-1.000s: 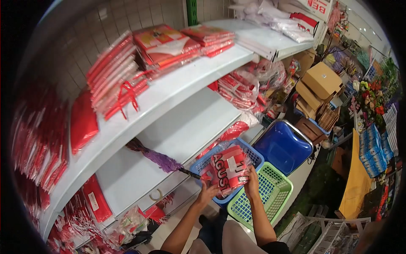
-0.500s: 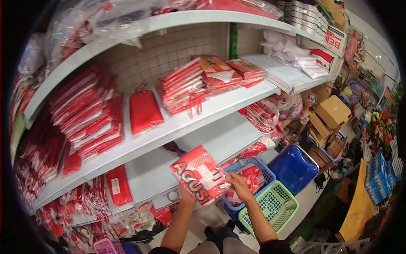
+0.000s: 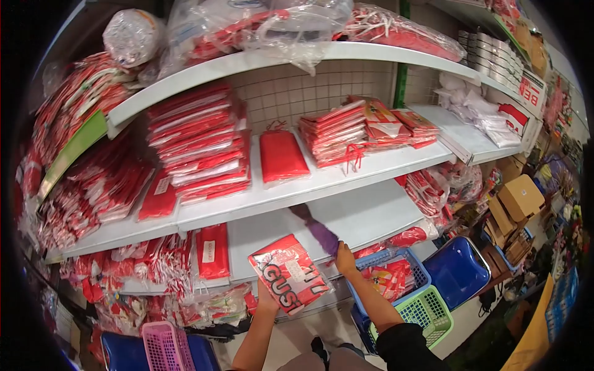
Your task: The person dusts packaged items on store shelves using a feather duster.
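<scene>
My left hand [image 3: 267, 297] grips the lower left side of a flat packet in clear plastic wrap [image 3: 292, 272], red and white with large black letters and a small white label. Its face is turned up, below the edge of the lower shelf. My right hand [image 3: 345, 260] is at the near end of a long purple cloth [image 3: 320, 234], its fingers closed on that end. The cloth lies on the lower shelf [image 3: 371, 210], and its far end is darker.
Stacks of red packets [image 3: 201, 145] fill the middle shelf [image 3: 297, 191]. A blue basket [image 3: 424, 275] with red packets, a green basket [image 3: 440, 309] and a blue stool [image 3: 458, 272] stand to the right. A pink basket [image 3: 162, 337] is lower left.
My right hand has left the packet and moved up to the purple cloth, which now shows far more of its length. My left hand still holds the packet. The view has shifted left.
</scene>
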The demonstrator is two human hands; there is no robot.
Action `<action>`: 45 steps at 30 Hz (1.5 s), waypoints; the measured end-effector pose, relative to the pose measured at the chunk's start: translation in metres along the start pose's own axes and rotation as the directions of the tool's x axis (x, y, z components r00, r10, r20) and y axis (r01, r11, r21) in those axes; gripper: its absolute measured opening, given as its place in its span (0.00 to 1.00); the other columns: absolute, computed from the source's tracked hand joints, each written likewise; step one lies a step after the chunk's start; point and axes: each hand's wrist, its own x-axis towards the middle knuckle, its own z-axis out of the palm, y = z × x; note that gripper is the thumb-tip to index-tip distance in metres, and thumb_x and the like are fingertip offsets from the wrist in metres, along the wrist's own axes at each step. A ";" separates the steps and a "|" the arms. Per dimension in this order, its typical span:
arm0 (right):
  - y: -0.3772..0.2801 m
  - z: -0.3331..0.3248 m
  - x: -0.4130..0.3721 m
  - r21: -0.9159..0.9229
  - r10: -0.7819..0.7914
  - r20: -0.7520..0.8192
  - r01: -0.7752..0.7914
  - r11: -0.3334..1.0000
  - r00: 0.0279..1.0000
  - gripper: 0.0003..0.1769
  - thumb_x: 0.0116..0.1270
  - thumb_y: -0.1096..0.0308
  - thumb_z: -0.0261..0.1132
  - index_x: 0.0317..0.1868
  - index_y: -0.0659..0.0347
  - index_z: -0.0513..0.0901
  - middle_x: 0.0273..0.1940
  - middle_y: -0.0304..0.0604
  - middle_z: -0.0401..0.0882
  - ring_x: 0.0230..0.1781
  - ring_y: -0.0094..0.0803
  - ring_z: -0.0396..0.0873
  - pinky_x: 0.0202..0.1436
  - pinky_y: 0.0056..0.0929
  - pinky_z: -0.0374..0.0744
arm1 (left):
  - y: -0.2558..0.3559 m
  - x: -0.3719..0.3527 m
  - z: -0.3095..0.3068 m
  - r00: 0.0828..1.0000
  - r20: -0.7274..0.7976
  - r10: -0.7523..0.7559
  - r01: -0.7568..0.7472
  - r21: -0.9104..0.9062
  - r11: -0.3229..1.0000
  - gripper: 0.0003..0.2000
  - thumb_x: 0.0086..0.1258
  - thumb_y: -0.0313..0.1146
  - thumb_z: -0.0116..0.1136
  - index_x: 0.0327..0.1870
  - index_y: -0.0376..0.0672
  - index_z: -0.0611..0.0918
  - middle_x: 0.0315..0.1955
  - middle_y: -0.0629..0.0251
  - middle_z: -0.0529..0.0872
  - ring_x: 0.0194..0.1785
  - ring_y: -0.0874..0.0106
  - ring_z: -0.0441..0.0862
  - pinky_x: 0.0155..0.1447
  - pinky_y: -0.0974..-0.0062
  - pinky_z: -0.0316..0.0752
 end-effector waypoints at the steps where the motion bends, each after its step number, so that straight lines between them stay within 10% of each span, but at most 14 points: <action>1: 0.001 0.001 -0.004 0.074 0.010 0.012 -0.011 0.997 1.000 0.21 0.57 0.68 0.61 0.49 0.67 0.67 0.40 0.59 0.76 0.42 0.49 0.78 0.45 0.44 0.77 | -0.003 -0.007 0.003 0.959 -0.257 0.116 -0.074 0.166 0.983 0.21 0.68 0.52 0.41 0.47 0.44 0.76 0.42 0.61 0.81 0.44 0.63 0.79 0.49 0.64 0.76; 4: -0.014 -0.018 -0.024 0.401 0.069 0.056 -0.086 0.912 0.996 0.19 0.60 0.64 0.56 0.45 0.73 0.72 0.32 0.63 0.78 0.35 0.51 0.79 0.41 0.44 0.76 | -0.013 -0.012 0.026 0.793 -0.511 0.331 -0.129 0.391 0.911 0.22 0.68 0.52 0.40 0.47 0.44 0.76 0.43 0.61 0.81 0.44 0.63 0.79 0.49 0.63 0.76; 11: -0.005 -0.097 -0.123 0.622 -0.210 0.195 0.045 0.782 0.958 0.21 0.59 0.59 0.58 0.45 0.69 0.77 0.26 0.55 0.77 0.27 0.41 0.78 0.34 0.38 0.73 | -0.035 -0.037 0.068 0.683 -0.425 0.594 -0.338 0.537 0.773 0.22 0.69 0.52 0.39 0.50 0.44 0.74 0.46 0.62 0.80 0.47 0.63 0.78 0.53 0.63 0.74; 15: -0.006 -0.148 -0.177 0.407 -0.468 0.197 0.363 0.838 0.862 0.21 0.57 0.60 0.60 0.47 0.66 0.75 0.29 0.58 0.78 0.31 0.50 0.78 0.35 0.41 0.74 | -0.039 -0.055 0.059 0.668 -0.294 0.683 -0.489 0.518 0.702 0.18 0.70 0.47 0.40 0.48 0.43 0.75 0.42 0.63 0.80 0.43 0.67 0.78 0.49 0.67 0.75; 16: -0.002 -0.154 -0.185 0.329 -0.556 0.174 0.484 0.811 0.813 0.22 0.57 0.60 0.61 0.47 0.66 0.75 0.30 0.59 0.78 0.31 0.53 0.78 0.36 0.42 0.74 | -0.025 -0.067 0.022 0.871 0.164 0.463 -0.491 0.269 0.829 0.19 0.70 0.46 0.39 0.49 0.42 0.74 0.43 0.61 0.80 0.45 0.67 0.78 0.51 0.67 0.75; 21: -0.007 -0.171 -0.208 0.470 -0.485 0.106 0.386 0.794 0.868 0.21 0.56 0.62 0.63 0.47 0.67 0.74 0.35 0.61 0.78 0.35 0.56 0.78 0.38 0.44 0.74 | -0.093 -0.062 0.134 0.554 -0.449 0.701 -0.498 0.496 0.711 0.17 0.69 0.49 0.39 0.32 0.46 0.74 0.22 0.66 0.77 0.26 0.69 0.74 0.30 0.71 0.73; 24: -0.004 -0.177 -0.217 0.493 -0.608 0.087 0.497 0.715 0.789 0.21 0.56 0.63 0.63 0.47 0.68 0.74 0.35 0.61 0.78 0.35 0.55 0.78 0.39 0.43 0.75 | -0.091 -0.089 0.099 0.830 -0.164 0.533 -0.474 0.297 0.829 0.19 0.69 0.51 0.38 0.34 0.46 0.75 0.24 0.67 0.78 0.26 0.68 0.74 0.30 0.70 0.73; 29: -0.025 -0.188 -0.230 0.556 -0.460 0.155 0.308 0.772 0.874 0.21 0.55 0.65 0.64 0.47 0.68 0.75 0.36 0.62 0.78 0.36 0.54 0.79 0.38 0.40 0.76 | -0.138 -0.076 0.179 0.463 -0.508 0.726 -0.511 0.516 0.687 0.24 0.68 0.58 0.37 0.37 0.45 0.77 0.31 0.64 0.81 0.35 0.65 0.79 0.41 0.63 0.75; 32: -0.028 -0.194 -0.245 0.519 -0.679 0.103 0.543 0.660 0.727 0.20 0.55 0.67 0.63 0.46 0.69 0.75 0.36 0.62 0.78 0.35 0.54 0.79 0.38 0.39 0.76 | -0.104 -0.124 0.085 0.865 -0.005 0.501 -0.491 0.187 0.851 0.26 0.68 0.59 0.35 0.44 0.46 0.77 0.37 0.63 0.81 0.41 0.63 0.79 0.48 0.61 0.75; 37: -0.048 -0.192 -0.258 0.587 -0.516 0.162 0.338 0.736 0.841 0.17 0.54 0.67 0.63 0.42 0.69 0.76 0.31 0.60 0.76 0.31 0.53 0.77 0.35 0.40 0.74 | -0.139 -0.092 0.189 0.453 -0.444 0.773 -0.527 0.566 0.634 0.18 0.71 0.50 0.37 0.39 0.49 0.77 0.31 0.68 0.81 0.37 0.67 0.80 0.42 0.66 0.76; 41: -0.056 -0.187 -0.265 0.625 -0.709 0.035 0.538 0.566 0.704 0.15 0.54 0.68 0.63 0.39 0.69 0.76 0.26 0.57 0.75 0.26 0.48 0.76 0.30 0.38 0.72 | -0.096 -0.128 0.133 0.622 -0.139 0.770 -0.641 0.475 0.603 0.20 0.70 0.54 0.37 0.39 0.49 0.77 0.29 0.71 0.80 0.31 0.73 0.77 0.33 0.73 0.75; 42: -0.057 -0.184 -0.267 0.627 -0.702 -0.012 0.552 0.550 0.712 0.14 0.54 0.68 0.63 0.38 0.69 0.76 0.25 0.57 0.75 0.25 0.47 0.76 0.29 0.37 0.71 | -0.109 -0.118 0.164 0.176 -0.474 0.863 -0.623 0.625 0.470 0.19 0.70 0.53 0.38 0.37 0.49 0.77 0.28 0.71 0.80 0.31 0.73 0.77 0.33 0.74 0.75; 44: -0.061 -0.177 -0.270 0.628 -0.683 -0.106 0.581 0.517 0.722 0.12 0.54 0.69 0.62 0.36 0.69 0.76 0.23 0.56 0.73 0.22 0.44 0.75 0.27 0.35 0.70 | -0.060 -0.144 0.114 0.734 0.332 0.593 -0.662 0.150 0.734 0.20 0.70 0.53 0.38 0.47 0.49 0.76 0.35 0.68 0.79 0.40 0.67 0.77 0.41 0.65 0.77; 45: -0.064 -0.178 -0.272 0.655 -0.590 -0.040 0.467 0.594 0.807 0.13 0.53 0.68 0.63 0.36 0.69 0.76 0.23 0.55 0.73 0.20 0.42 0.74 0.25 0.34 0.70 | -0.075 -0.132 0.163 0.644 0.023 0.765 -0.722 0.351 0.597 0.19 0.70 0.52 0.38 0.48 0.48 0.75 0.39 0.66 0.78 0.43 0.66 0.76 0.45 0.64 0.75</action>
